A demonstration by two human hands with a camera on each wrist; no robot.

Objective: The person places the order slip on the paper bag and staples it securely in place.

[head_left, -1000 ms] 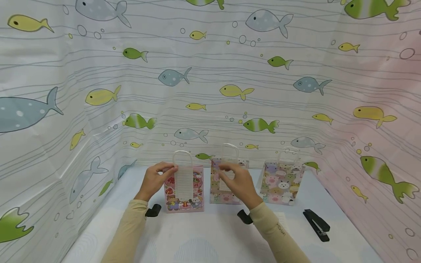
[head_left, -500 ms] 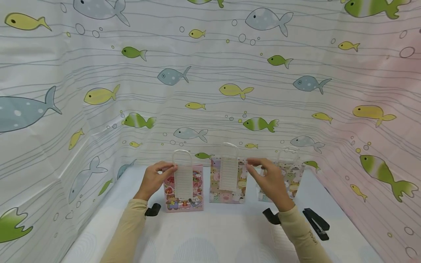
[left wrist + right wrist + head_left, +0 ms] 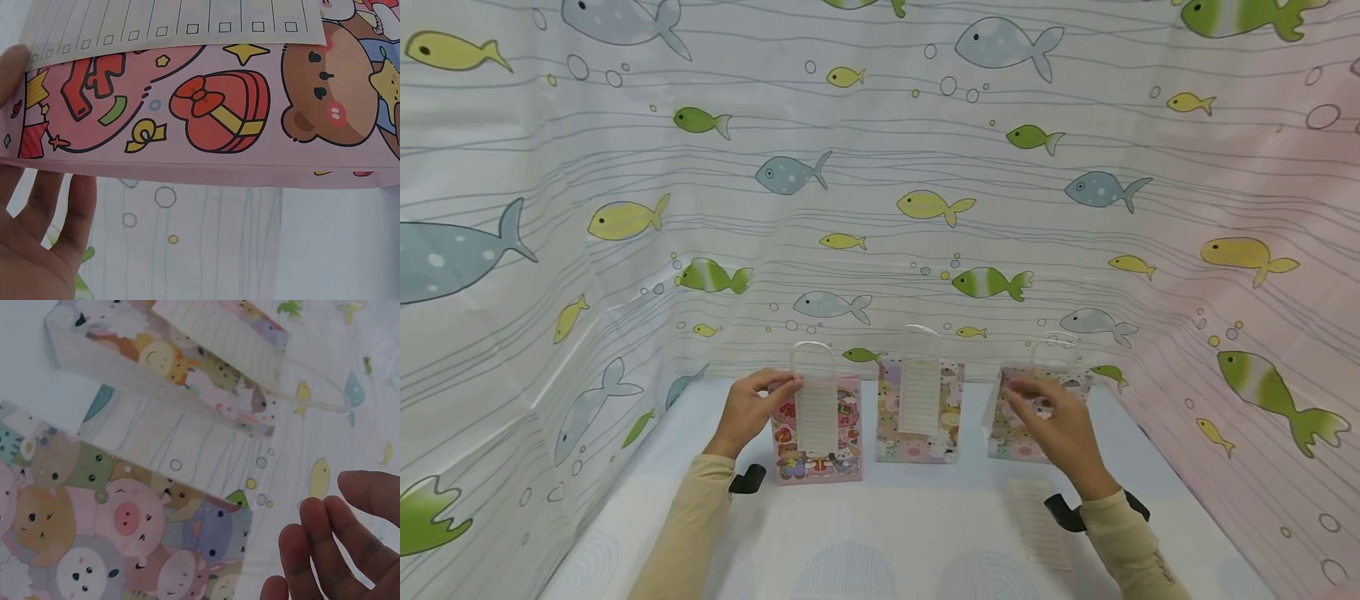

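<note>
My left hand (image 3: pixel 752 408) pinches the upper left side of a pink cartoon paper gift bag (image 3: pixel 820 469), thumb on a lined checklist strip (image 3: pixel 817 417) over its front, fingers behind the bag in the left wrist view. Beside it stands a second paper bag (image 3: pixel 917 450) in an animal print, a similar strip (image 3: pixel 919 396) hanging over its front. At the right, my right hand (image 3: pixel 1060 429) is in front of a third animal-print bag (image 3: pixel 81 531), partly covering it in the head view. Its fingers are loosely bent, with nothing between them.
A loose lined strip (image 3: pixel 1037 525) lies on the table in front of the third bag. A black stapler (image 3: pixel 1138 505) is mostly hidden behind the right wrist. A fish-print sheet (image 3: pixel 880 125) rises behind and around the table.
My right hand has moved right, from the middle bag to the right one. The middle bag and its strip are uncovered, while the stapler is now mostly covered. My left hand stays in place.
</note>
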